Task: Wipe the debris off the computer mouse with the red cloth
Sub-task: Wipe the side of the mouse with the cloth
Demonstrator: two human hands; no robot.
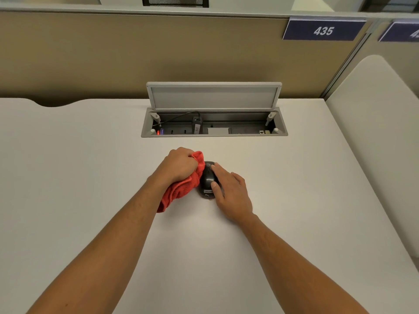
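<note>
Presently, a rounded black computer mouse (208, 179) is steadied on the smooth white desk (90, 166).
It is gripped between thumb and fingers of the right hand (231, 191); a bunched, nubby red cloth (181, 186) is clenched in the left hand (179, 164), pressed against its left side.

Desk (90, 177) bare left, right and near side of mouse (207, 180); open cable box (214, 123) with raised lid blocks beyond it.

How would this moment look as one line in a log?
left hand: bunched red cloth against mouse | right hand: steadying mouse | desk
</note>
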